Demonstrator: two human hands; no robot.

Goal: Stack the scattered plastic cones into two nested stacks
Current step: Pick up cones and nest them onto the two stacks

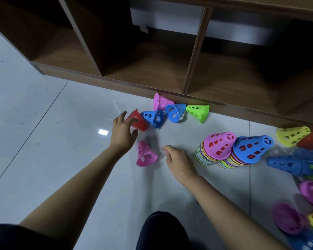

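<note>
Two nested stacks stand on the floor at right: one topped by a pink cone (pixel 219 144), one topped by a blue cone (pixel 251 148). Loose cones lie on their sides near the shelf: a red cone (pixel 138 121), two blue cones (pixel 154 118) (pixel 175 111), a pink cone (pixel 161 101) and a green cone (pixel 199 111). Another pink cone (pixel 145 155) lies between my hands. My left hand (pixel 124 131) has its fingers spread over the red cone, touching it. My right hand (pixel 179 160) hovers with loosely curled fingers, holding nothing.
A brown wooden shelf unit (pixel 152 69) with open compartments runs along the back. More loose cones, yellow (pixel 293 135), blue (pixel 293 164), purple and red, crowd the right edge. My dark-clothed knee (pixel 163 231) is at the bottom centre. Glossy floor tiles (pixel 43 123) stretch to the left.
</note>
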